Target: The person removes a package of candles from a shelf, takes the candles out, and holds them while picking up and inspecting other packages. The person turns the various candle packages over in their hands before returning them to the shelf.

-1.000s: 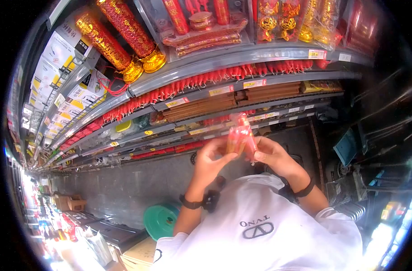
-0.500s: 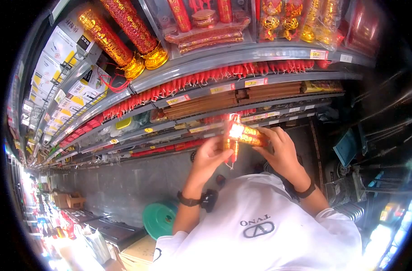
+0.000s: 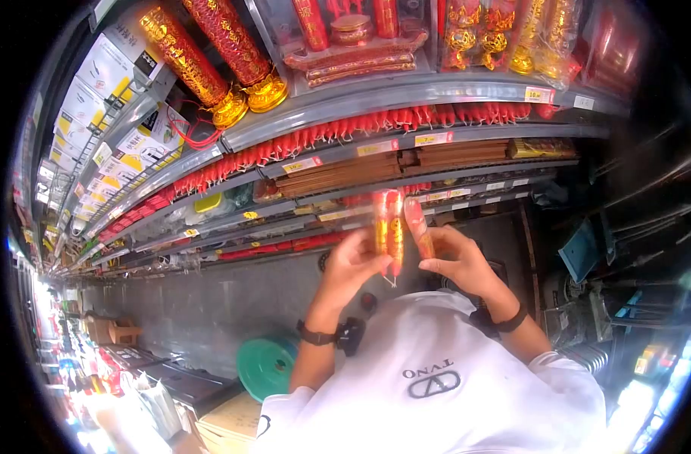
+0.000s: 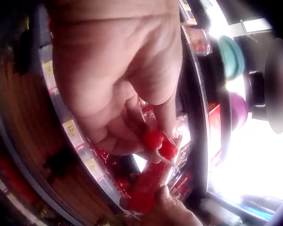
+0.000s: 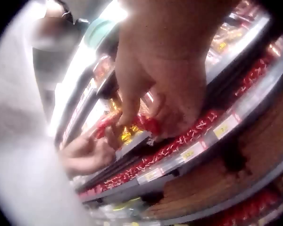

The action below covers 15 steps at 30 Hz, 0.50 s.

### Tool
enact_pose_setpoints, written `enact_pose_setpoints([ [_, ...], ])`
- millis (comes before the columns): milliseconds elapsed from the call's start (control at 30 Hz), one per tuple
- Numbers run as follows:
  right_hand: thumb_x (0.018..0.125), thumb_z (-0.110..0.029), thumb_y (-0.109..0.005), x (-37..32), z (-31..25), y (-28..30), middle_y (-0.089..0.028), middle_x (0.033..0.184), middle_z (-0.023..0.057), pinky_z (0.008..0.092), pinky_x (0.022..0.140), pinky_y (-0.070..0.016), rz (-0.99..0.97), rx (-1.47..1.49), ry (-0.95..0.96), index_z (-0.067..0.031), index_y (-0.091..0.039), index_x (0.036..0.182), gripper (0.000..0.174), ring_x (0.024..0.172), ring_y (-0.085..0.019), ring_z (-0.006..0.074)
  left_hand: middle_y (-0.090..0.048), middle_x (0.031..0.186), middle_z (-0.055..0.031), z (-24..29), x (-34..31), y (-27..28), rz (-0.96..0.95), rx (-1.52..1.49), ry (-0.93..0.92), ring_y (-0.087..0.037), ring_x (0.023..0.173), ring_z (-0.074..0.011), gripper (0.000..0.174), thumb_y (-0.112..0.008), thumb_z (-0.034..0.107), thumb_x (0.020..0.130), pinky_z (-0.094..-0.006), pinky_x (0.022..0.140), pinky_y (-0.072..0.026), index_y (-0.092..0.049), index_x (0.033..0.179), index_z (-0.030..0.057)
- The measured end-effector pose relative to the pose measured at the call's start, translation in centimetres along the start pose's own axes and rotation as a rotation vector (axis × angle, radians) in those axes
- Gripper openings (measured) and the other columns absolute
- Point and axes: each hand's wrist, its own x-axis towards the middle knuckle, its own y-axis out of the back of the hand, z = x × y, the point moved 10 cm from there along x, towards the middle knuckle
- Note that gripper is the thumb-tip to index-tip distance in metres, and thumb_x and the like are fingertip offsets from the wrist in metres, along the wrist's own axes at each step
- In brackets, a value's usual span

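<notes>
Two red candles with gold print (image 3: 389,234) stand side by side in the left hand (image 3: 347,266), pinched between thumb and fingers, their white wicks hanging at the bottom. The right hand (image 3: 462,261) grips another red piece (image 3: 417,227), tilted slightly, just beside them with a narrow gap. In the left wrist view, the rounded red ends with a wick (image 4: 161,143) poke out past the left hand (image 4: 118,80). The right wrist view shows the right hand (image 5: 165,84) curled round its red piece, partly hidden by the fingers.
Shelves hold a row of small red candles (image 3: 315,140), brown stacks (image 3: 342,175), large red-and-gold columns (image 3: 183,60) and boxed red sets (image 3: 353,49). A green basin (image 3: 266,367) stands on the floor at lower left, near a cardboard box (image 3: 232,424).
The pieces turned in the hands: half a second ago the right hand's piece lay sideways against the left's; now it stands upright, apart from the left hand's pair.
</notes>
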Motion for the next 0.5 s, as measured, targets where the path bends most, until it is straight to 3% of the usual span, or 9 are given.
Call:
enact_pose_setpoints([
  [133,0.091,-0.019,-0.077,-0.3,3.2,-2.3,-0.065,0.117,0.0060,0.0309,0.091,-0.0514,-0.195,0.483,-0.240,0.0022,-0.059,0.130,0.047,0.103,-0.062,0.0136,-0.066,0.116,-0.0080,-0.8,0.4,1.3,0.091,-0.029,-0.015,-0.063,0.102,-0.0138,0.042,-0.070,0.007,0.094,-0.0287,0.084,-0.0528,-0.052,0.131,-0.0013],
  [267,0.091,-0.019,-0.075,-0.2,3.3,-2.1,-0.066,0.116,0.0063,0.0333,0.092,-0.0525,-0.141,0.539,-0.252,0.0015,-0.059,0.129,0.046,0.104,-0.063,0.0159,-0.065,0.115,-0.0075,-1.2,0.7,2.8,0.194,0.020,-0.061,-0.064,0.102,-0.0142,0.039,-0.070,0.008,0.095,-0.0296,0.087,-0.0524,-0.052,0.129,-0.0003],
  [500,0.090,-0.016,-0.078,-0.1,3.2,-2.2,-0.066,0.111,0.0058,0.0306,0.087,-0.0540,-0.093,0.516,-0.270,0.0025,-0.058,0.128,0.047,0.098,-0.064,0.0133,-0.066,0.112,-0.0086,-0.9,0.4,1.5,0.113,0.026,0.029,-0.064,0.100,-0.0145,0.038,-0.072,0.008,0.093,-0.0294,0.085,-0.0525,-0.052,0.124,0.0009],
])
